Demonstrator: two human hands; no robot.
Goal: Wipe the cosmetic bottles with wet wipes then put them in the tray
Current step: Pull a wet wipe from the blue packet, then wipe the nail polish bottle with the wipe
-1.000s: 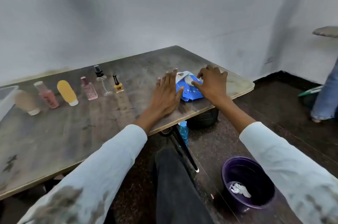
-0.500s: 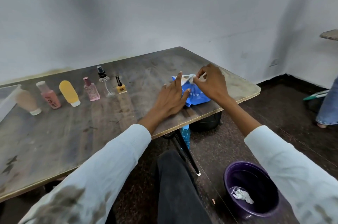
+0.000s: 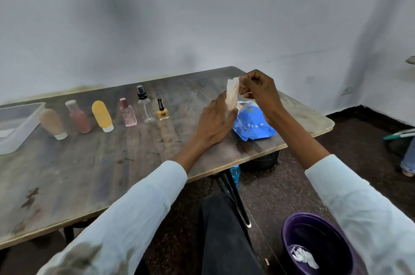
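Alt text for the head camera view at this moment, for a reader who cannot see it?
A person's right hand pinches a wet wipe lifted above a blue wipe pack that the left hand holds down on a wooden table. Six cosmetic bottles stand in a row beside a clear tray at the left; a purple bin sits on the floor.

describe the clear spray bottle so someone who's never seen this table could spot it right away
On the wooden table, a row of six small bottles stands toward the far edge, running from the clear plastic tray on the left toward the blue wipes pack. The clear spray bottle is second from the row's right end, between a pink perfume bottle and a yellow nail polish. It alone is see-through, with a black pump top.
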